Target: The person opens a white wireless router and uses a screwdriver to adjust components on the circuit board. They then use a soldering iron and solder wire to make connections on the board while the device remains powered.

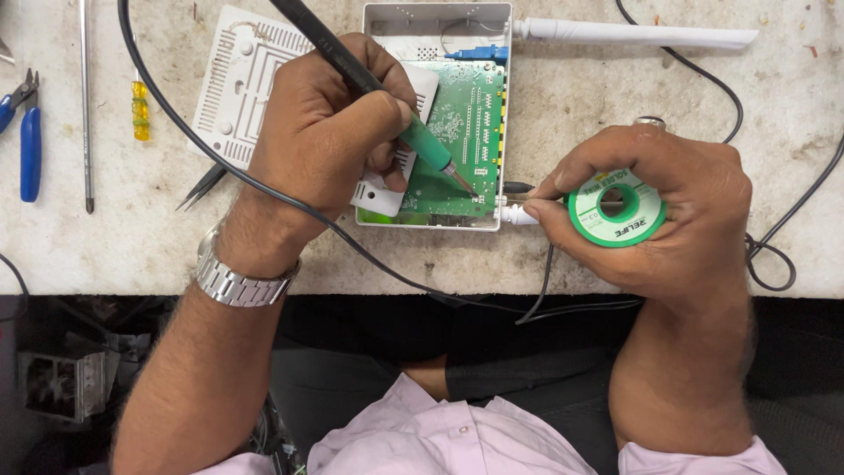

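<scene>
My left hand (325, 132) grips a black soldering iron with a green collar (424, 142); its tip touches the lower right part of a green circuit board (470, 123). The board lies in an opened white router case (431, 22) on the workbench. My right hand (655, 198) holds a green spool of solder wire (615, 208) just right of the case, thumb and forefinger pinched toward the board's edge. A metal watch (233, 277) sits on my left wrist.
The white vented case lid (233, 79) lies left of the board, partly under my left hand. A white antenna (633, 35) sticks out to the right. Blue-handled pliers (26, 132), a thin rod (85, 105), a yellow-handled tool (141, 110) and tweezers (204, 185) lie at left. Black cables (774, 246) cross the bench.
</scene>
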